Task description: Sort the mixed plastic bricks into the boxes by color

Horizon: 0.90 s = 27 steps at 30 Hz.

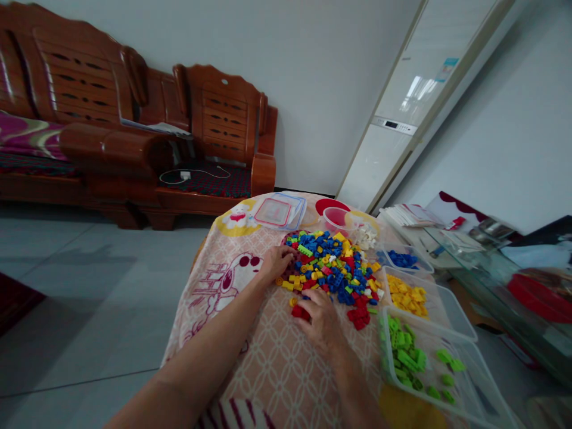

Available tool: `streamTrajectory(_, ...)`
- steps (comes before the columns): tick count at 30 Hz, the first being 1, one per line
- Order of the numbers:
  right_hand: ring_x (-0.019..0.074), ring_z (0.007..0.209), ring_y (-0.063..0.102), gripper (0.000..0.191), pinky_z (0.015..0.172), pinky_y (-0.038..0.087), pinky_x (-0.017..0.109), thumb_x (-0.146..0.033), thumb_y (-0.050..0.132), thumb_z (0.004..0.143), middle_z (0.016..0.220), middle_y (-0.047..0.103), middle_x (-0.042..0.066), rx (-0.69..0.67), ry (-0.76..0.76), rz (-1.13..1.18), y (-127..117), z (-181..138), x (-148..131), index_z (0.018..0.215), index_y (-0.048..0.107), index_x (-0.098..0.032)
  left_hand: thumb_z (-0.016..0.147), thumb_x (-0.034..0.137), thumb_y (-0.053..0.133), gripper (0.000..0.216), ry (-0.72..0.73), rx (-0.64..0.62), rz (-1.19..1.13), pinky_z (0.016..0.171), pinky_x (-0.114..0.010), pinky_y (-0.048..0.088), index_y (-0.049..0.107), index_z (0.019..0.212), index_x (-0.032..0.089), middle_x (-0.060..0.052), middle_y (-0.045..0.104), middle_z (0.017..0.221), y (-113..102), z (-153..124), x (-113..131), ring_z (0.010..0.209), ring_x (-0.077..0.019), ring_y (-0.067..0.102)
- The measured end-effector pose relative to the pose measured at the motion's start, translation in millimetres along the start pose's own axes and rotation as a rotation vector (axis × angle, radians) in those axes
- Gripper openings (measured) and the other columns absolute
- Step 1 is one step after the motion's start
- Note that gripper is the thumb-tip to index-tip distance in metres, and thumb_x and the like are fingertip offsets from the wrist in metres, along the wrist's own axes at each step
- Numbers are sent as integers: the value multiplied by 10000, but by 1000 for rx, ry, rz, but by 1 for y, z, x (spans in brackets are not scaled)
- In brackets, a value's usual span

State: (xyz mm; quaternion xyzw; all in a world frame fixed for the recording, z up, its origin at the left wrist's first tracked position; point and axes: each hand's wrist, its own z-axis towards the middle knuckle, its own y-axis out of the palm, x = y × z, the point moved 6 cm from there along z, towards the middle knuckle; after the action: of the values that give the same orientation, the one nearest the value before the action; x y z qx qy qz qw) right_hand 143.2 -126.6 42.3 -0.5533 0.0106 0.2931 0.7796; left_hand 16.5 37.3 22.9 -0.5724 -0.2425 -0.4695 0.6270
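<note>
A heap of mixed toy building bricks [328,265] in red, blue, yellow, green and white lies on a patterned cloth. My left hand [277,262] rests at the heap's left edge, fingers loosely stretched over a dark red surface there; nothing shows in its grasp. Lower down, at the near edge of the heap, my right hand [320,316] curls its thumb and fingers around a red brick [300,313]. A small yellow brick [293,302] sits just beside those fingertips. More red bricks [358,317] lie to the right of this hand.
Clear tubs at the right hold green bricks [404,351], yellow bricks [406,295] and blue bricks [402,259]. White bricks [365,236] lie near a round tub [338,217]. Lids [273,213] are at the back. A glass table [504,274] stands right, a wooden sofa [223,119] behind.
</note>
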Motion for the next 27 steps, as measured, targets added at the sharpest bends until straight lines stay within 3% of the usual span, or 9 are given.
streamTrajectory(7,221,1019,580,204,909,474,379,-157,635,800,1072,674,71,140,81,110,-9,1,4,980,698,-229,797,209,493,277,15,5,28,700,-225,497,718,957,192,-20,731,818,0,1,1,744,-147,654)
streamTrajectory(15,203,902,629,184,831,505,338,-219,583,833,943,698,90,342,218,171,-22,-5,21,979,686,-178,783,188,489,284,0,-6,43,687,-218,483,721,947,191,-14,732,831,-1,1,2,741,-145,650)
streamTrajectory(22,196,832,646,195,781,515,320,-309,609,809,886,702,79,391,286,257,-29,-9,24,934,691,-185,775,174,495,282,21,3,66,722,-227,475,725,938,188,-15,733,843,-4,-1,7,764,-149,652)
streamTrajectory(27,185,725,669,286,687,544,306,-353,658,746,827,715,63,541,520,561,-30,-14,45,965,680,-170,776,180,496,291,3,-1,78,678,-220,468,727,953,193,-10,732,819,-3,0,6,727,-142,643)
